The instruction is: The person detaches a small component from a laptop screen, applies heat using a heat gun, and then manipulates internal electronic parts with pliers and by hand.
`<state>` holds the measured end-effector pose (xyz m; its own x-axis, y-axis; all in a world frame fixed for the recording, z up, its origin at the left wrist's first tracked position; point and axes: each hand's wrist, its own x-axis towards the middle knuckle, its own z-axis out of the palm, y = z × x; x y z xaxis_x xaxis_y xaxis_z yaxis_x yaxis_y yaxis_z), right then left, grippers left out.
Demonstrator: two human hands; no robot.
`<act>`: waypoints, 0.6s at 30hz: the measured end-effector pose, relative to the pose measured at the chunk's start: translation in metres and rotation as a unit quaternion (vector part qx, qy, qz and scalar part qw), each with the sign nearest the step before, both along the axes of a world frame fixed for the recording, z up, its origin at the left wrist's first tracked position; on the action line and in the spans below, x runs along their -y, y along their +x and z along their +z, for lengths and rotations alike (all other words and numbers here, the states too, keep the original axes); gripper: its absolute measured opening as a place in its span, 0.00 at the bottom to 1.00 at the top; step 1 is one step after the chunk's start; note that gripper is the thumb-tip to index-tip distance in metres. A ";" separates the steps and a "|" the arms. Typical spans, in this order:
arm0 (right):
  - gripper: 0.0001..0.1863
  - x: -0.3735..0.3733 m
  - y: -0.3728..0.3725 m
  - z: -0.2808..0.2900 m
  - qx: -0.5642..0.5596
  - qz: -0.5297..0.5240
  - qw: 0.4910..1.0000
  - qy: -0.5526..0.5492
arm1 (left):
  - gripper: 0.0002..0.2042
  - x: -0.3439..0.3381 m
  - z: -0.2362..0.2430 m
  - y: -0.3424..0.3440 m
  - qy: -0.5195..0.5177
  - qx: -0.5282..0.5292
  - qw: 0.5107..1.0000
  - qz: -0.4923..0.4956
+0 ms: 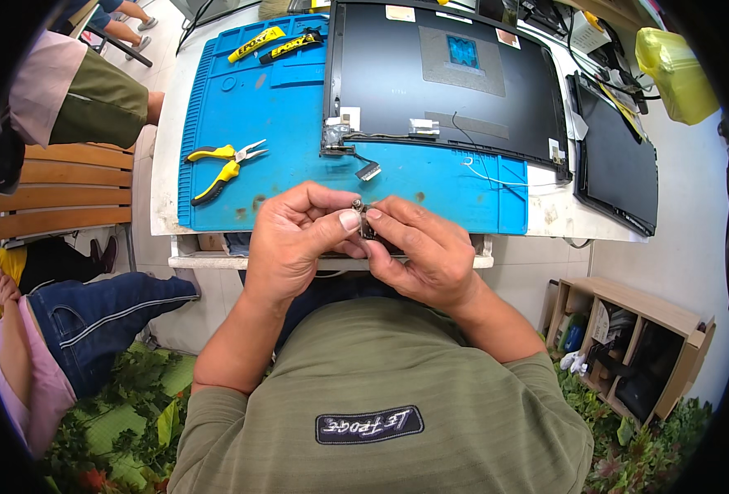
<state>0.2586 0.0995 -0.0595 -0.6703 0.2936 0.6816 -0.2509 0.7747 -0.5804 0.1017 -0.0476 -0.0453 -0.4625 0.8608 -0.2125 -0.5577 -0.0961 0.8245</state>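
My left hand [288, 237] and my right hand [427, 251] meet just above the front edge of the blue work mat [298, 169]. Between their fingertips is a small dark metal part [363, 216], apparently a laptop hinge, pinched from both sides. The fingers cover much of it. Beyond my hands lies a black laptop screen back cover [377, 78], inner side up. From its near left corner hangs a display cable with a flat connector [368, 171]. Yellow-and-black pliers [226, 167] rest on the mat to the left, jaws apart.
A yellow glue tube [256, 44] and a black-and-yellow one [291, 48] lie at the mat's far left. Thin loose wires [484, 174] cross its right side. Another black laptop panel [615, 160] leans at the right. Other people [93, 325] are at the left, beside a wooden bench [76, 185].
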 end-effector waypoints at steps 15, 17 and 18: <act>0.09 -0.002 0.004 0.016 0.107 0.064 0.892 -0.434 | 0.09 0.006 0.011 -0.009 -0.067 -0.050 0.992 -0.097; 0.09 -0.002 0.003 0.017 0.100 0.063 0.883 -0.454 | 0.08 0.003 0.008 -0.010 -0.069 -0.026 0.993 -0.093; 0.09 -0.002 0.002 0.017 0.097 0.064 0.878 -0.465 | 0.08 0.003 0.007 -0.010 -0.071 -0.015 0.993 -0.089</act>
